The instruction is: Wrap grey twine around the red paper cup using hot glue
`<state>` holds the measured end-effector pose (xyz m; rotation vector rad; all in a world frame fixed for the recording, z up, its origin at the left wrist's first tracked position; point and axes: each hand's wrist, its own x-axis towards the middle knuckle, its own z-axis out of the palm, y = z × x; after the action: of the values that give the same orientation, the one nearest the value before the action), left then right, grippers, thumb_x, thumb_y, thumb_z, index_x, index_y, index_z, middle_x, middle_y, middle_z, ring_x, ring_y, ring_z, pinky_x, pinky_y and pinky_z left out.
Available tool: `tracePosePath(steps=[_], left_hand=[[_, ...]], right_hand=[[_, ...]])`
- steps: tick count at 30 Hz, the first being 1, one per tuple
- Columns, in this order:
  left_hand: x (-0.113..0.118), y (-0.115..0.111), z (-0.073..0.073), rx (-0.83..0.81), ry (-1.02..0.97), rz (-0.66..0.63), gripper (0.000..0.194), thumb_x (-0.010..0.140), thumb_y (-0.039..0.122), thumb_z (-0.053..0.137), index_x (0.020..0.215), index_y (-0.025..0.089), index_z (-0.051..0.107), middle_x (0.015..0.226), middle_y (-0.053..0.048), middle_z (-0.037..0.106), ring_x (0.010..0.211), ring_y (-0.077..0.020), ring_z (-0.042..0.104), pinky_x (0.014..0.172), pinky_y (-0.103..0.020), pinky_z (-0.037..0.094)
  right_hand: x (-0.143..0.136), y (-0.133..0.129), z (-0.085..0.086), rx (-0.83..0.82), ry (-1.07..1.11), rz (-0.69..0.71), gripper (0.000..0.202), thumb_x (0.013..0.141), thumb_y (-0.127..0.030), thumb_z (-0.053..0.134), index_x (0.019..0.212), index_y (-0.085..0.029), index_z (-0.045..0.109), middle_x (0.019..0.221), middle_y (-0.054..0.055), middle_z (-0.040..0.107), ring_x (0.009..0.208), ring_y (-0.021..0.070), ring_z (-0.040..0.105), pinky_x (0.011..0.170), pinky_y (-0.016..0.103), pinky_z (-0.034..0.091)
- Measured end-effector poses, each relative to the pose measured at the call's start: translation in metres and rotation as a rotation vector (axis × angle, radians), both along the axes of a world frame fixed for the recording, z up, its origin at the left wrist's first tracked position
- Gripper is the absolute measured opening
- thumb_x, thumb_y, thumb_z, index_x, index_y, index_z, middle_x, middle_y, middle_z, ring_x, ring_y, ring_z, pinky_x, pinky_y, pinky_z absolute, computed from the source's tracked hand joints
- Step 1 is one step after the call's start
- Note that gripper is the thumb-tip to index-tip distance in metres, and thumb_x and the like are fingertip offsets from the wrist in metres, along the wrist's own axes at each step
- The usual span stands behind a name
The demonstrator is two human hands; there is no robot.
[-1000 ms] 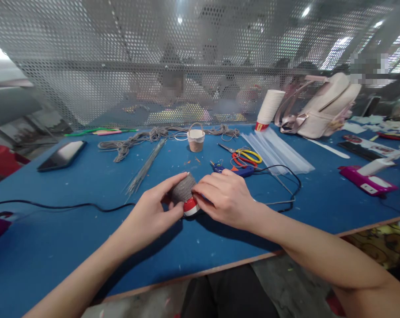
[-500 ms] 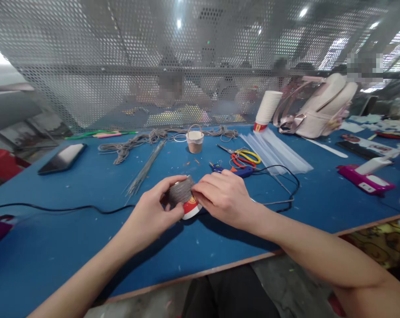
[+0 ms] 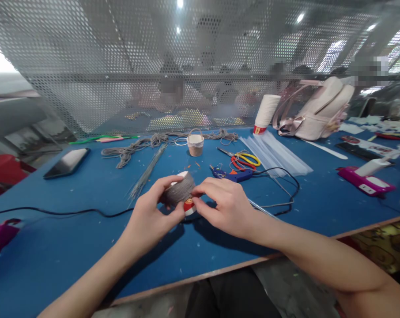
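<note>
Head view: both forearms reach in low over the desk's (image 3: pixel 54 247) near edge; left hand (image 3: pixel 150 218) and right hand (image 3: pixel 224 205) pinch the twine-wrapped cup (image 3: pixel 180 192), seemingly lifted slightly.

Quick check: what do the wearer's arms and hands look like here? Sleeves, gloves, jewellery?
Both forearms are bare up to the frame edge, with no sleeves showing. The left hand and the right hand have no gloves, and no rings, watch or wristband can be seen. Nails look short and unpainted.
</note>
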<state>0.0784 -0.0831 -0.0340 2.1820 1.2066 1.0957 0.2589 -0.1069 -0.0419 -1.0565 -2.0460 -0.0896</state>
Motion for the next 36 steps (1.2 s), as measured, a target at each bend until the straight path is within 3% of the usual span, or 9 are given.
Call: tracePosePath(steps=[5,13,20,24,27,30,36], left_hand=[[-0.006,0.002,-0.004,0.155,0.025,-0.018,0.047,0.076,0.023,0.055,0.123,0.021,0.051,0.111,-0.007,0.067,0.087,-0.0171,0.066,0.079,-0.030,0.054],[-0.008,0.006,-0.006,0.299,0.123,0.036,0.047,0.079,0.024,0.057,0.125,0.022,0.050,0.109,-0.008,0.068,0.088,-0.0184,0.066,0.077,-0.031,0.054],[-0.003,0.002,0.001,0.084,0.041,0.063,0.047,0.078,0.030,0.060,0.124,0.022,0.052,0.120,-0.008,0.065,0.085,-0.0168,0.067,0.075,-0.030,0.055],[0.001,-0.002,0.005,-0.017,-0.027,0.051,0.038,0.075,0.030,0.061,0.112,0.020,0.057,0.102,-0.004,0.070,0.078,-0.0162,0.067,0.070,-0.028,0.055],[0.003,-0.005,0.008,-0.021,-0.050,0.038,0.028,0.075,0.031,0.061,0.100,0.019,0.059,0.089,-0.002,0.069,0.072,-0.0151,0.065,0.067,-0.027,0.054],[0.002,-0.006,0.011,0.013,-0.040,0.041,0.018,0.075,0.029,0.058,0.091,0.019,0.059,0.082,0.000,0.066,0.070,-0.0136,0.062,0.067,-0.026,0.052],[0.002,-0.007,0.014,0.001,-0.026,0.067,0.011,0.074,0.029,0.058,0.079,0.020,0.055,0.069,0.004,0.057,0.060,-0.0110,0.053,0.058,-0.022,0.045]], right_hand=[[-0.002,-0.001,0.000,-0.130,0.213,0.102,0.012,0.085,-0.014,0.052,0.093,-0.016,0.061,0.086,0.004,0.065,0.072,0.0118,0.058,0.065,0.023,0.045],[-0.003,0.001,-0.006,-0.173,0.325,0.133,0.012,0.084,-0.012,0.054,0.094,-0.018,0.056,0.086,0.001,0.061,0.066,0.0093,0.056,0.064,0.022,0.047],[-0.003,0.005,-0.002,-0.287,0.409,0.104,0.006,0.084,-0.016,0.058,0.089,-0.017,0.059,0.080,0.001,0.064,0.066,0.0105,0.056,0.058,0.022,0.044],[-0.002,0.008,0.004,-0.500,0.522,0.090,0.009,0.082,-0.023,0.063,0.083,-0.017,0.057,0.076,-0.001,0.061,0.061,0.0095,0.052,0.053,0.021,0.041],[-0.002,0.009,0.005,-0.569,0.544,0.081,0.011,0.080,-0.023,0.065,0.082,-0.016,0.056,0.075,-0.002,0.059,0.058,0.0085,0.047,0.053,0.021,0.040],[-0.003,0.007,0.003,-0.500,0.527,0.112,0.007,0.081,-0.019,0.064,0.082,-0.016,0.057,0.076,-0.002,0.059,0.062,0.0093,0.050,0.056,0.021,0.041],[-0.003,0.005,-0.003,-0.194,0.441,0.162,0.006,0.084,-0.013,0.059,0.081,-0.016,0.063,0.077,0.001,0.061,0.072,0.0115,0.056,0.066,0.023,0.044]])
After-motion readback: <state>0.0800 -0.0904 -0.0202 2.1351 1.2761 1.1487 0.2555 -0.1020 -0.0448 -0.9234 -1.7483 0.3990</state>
